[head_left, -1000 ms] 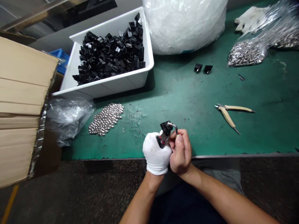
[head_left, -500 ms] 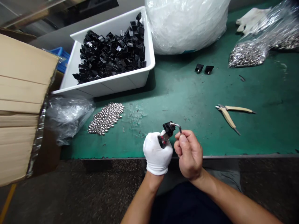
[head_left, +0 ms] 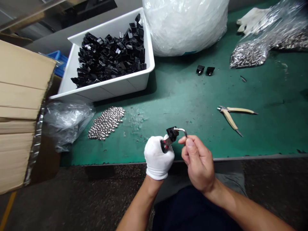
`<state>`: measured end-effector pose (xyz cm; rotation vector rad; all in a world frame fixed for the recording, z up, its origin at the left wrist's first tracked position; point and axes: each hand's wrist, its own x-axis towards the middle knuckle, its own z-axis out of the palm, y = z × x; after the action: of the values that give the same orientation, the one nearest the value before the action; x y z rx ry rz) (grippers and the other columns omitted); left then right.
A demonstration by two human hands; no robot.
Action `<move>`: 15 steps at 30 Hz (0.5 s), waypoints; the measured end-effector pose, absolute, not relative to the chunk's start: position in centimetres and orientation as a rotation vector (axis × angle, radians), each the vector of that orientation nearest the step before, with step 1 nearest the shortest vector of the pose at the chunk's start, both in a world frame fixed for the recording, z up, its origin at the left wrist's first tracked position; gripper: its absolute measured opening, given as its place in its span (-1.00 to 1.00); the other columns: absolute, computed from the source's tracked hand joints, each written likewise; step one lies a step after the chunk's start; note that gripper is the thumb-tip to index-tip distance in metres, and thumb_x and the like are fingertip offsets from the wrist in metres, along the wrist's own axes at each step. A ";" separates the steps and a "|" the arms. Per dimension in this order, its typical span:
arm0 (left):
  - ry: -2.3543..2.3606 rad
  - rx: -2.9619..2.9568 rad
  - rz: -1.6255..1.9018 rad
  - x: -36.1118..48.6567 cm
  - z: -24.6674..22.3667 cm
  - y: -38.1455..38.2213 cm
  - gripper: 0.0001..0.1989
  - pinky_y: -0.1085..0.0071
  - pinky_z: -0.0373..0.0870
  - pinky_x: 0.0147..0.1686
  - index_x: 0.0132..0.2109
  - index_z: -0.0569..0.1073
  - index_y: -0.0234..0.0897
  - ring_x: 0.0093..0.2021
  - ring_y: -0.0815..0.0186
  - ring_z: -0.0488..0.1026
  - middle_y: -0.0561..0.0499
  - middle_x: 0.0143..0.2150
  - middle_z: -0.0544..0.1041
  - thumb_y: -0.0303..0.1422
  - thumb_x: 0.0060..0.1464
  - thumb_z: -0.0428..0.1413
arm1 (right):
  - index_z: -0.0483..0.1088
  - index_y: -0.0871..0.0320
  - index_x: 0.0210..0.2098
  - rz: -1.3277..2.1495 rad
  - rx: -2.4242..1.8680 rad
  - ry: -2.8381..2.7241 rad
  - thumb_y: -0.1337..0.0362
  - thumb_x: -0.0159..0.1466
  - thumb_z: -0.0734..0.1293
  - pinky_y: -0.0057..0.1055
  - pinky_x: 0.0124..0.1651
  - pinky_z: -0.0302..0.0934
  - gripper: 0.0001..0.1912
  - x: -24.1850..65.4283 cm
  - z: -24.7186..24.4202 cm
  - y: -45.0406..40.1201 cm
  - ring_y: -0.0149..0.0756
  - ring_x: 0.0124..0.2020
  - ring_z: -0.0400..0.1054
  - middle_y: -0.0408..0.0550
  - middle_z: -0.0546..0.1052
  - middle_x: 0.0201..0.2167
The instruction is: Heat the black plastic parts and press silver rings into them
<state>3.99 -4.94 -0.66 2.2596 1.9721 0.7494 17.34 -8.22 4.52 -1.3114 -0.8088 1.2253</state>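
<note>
My left hand (head_left: 158, 157), in a white glove, is closed around pliers (head_left: 166, 145) with red and black handles, mostly hidden in the fist. Just beyond the glove, at the metal jaws, sits a small black plastic part (head_left: 172, 132). My bare right hand (head_left: 197, 158) pinches the short end of a bent hex key (head_left: 183, 130) between thumb and fingers. The key's other end reaches left to the black part; how deep it sits inside, I cannot tell. Both hands are at the bench's front edge.
A white bin (head_left: 101, 91) of black parts stands at back left. Rows of metal sleeves (head_left: 106, 123) lie before it. Cutters (head_left: 228, 117) lie open at right, below two loose black parts (head_left: 204, 70) and a bag of metal pieces (head_left: 250, 54). A cardboard box (head_left: 21, 118) borders the left.
My right hand has turned slightly and shifted a little right and down, with the hex key still in its fingers. The whole view has slid slightly left.
</note>
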 end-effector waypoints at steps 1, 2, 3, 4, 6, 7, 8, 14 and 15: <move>1.974 2.257 0.748 4.0 -0.7 -4.9 -0.86 0.36 0.17 -0.37 -0.38 0.26 -0.20 -0.42 0.29 0.27 0.05 -0.44 0.27 -0.46 0.03 0.10 | 0.39 0.15 -0.11 1.228 -1.306 -0.811 0.16 0.48 0.12 -0.48 -0.53 -0.04 -0.73 17.2 4.6 -8.2 -0.48 -0.61 0.06 -0.28 0.19 -0.63; 1.972 2.255 0.750 4.0 -0.7 -5.0 -0.86 0.36 0.17 -0.37 -0.38 0.26 -0.20 -0.42 0.30 0.26 0.05 -0.44 0.26 -0.46 0.03 0.10 | 0.40 0.15 -0.11 1.228 -1.309 -0.820 0.16 0.48 0.12 -0.48 -0.52 -0.03 -0.73 17.2 4.6 -8.2 -0.48 -0.61 0.06 -0.29 0.19 -0.63; 1.968 2.252 0.753 3.9 -0.7 -5.0 -0.86 0.36 0.17 -0.37 -0.38 0.26 -0.20 -0.42 0.30 0.26 0.06 -0.44 0.26 -0.46 0.03 0.10 | 0.40 0.14 -0.11 1.226 -1.317 -0.835 0.16 0.48 0.12 -0.48 -0.52 -0.02 -0.72 17.2 4.8 -8.2 -0.48 -0.60 0.07 -0.29 0.19 -0.63; 1.957 2.253 0.756 3.9 -0.7 -5.0 -0.86 0.36 0.17 -0.37 -0.38 0.26 -0.20 -0.42 0.30 0.26 0.06 -0.45 0.26 -0.46 0.03 0.10 | 0.40 0.14 -0.11 1.225 -1.331 -0.855 0.16 0.48 0.12 -0.48 -0.51 -0.02 -0.72 17.4 4.9 -8.3 -0.49 -0.60 0.08 -0.29 0.20 -0.63; 1.926 2.266 0.763 3.8 -0.6 -5.0 -0.86 0.36 0.17 -0.38 -0.38 0.26 -0.20 -0.43 0.31 0.25 0.06 -0.45 0.26 -0.46 0.02 0.10 | 0.40 0.13 -0.10 1.231 -1.369 -0.905 0.16 0.49 0.12 -0.47 -0.49 0.00 -0.72 17.8 5.3 -8.3 -0.49 -0.60 0.09 -0.29 0.20 -0.63; 1.909 2.276 0.767 3.7 -0.6 -5.0 -0.86 0.36 0.17 -0.38 -0.38 0.26 -0.20 -0.43 0.31 0.24 0.06 -0.45 0.26 -0.47 0.02 0.10 | 0.40 0.13 -0.10 1.238 -1.389 -0.932 0.15 0.49 0.11 -0.47 -0.48 0.01 -0.71 18.1 5.5 -8.4 -0.48 -0.59 0.09 -0.29 0.20 -0.63; 1.893 2.285 0.770 3.6 -0.6 -5.0 -0.86 0.36 0.17 -0.38 -0.38 0.26 -0.20 -0.44 0.31 0.23 0.06 -0.45 0.26 -0.47 0.02 0.10 | 0.40 0.12 -0.09 1.247 -1.406 -0.958 0.15 0.49 0.11 -0.46 -0.48 0.01 -0.71 18.4 5.7 -8.4 -0.48 -0.59 0.09 -0.29 0.20 -0.62; 1.734 2.343 0.795 2.9 -0.4 -4.7 -0.86 0.37 0.18 -0.40 -0.36 0.28 -0.21 -0.44 0.32 0.23 0.07 -0.46 0.27 -0.49 -0.01 0.12 | 0.39 0.07 -0.05 1.272 -1.515 -1.141 0.12 0.49 0.11 -0.42 -0.44 0.02 -0.71 20.4 6.5 -8.6 -0.44 -0.57 0.11 -0.29 0.19 -0.61; 1.708 2.351 0.792 2.9 -0.3 -4.7 -0.86 0.37 0.19 -0.40 -0.36 0.28 -0.21 -0.44 0.32 0.24 0.06 -0.46 0.27 -0.49 -0.02 0.12 | 0.39 0.05 -0.05 1.275 -1.528 -1.170 0.11 0.49 0.11 -0.42 -0.43 0.01 -0.72 20.6 6.7 -8.7 -0.44 -0.57 0.10 -0.29 0.19 -0.60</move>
<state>2.85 -4.68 -0.35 2.3507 1.7078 0.7920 20.60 -8.66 6.66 -1.5279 -1.1699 1.2746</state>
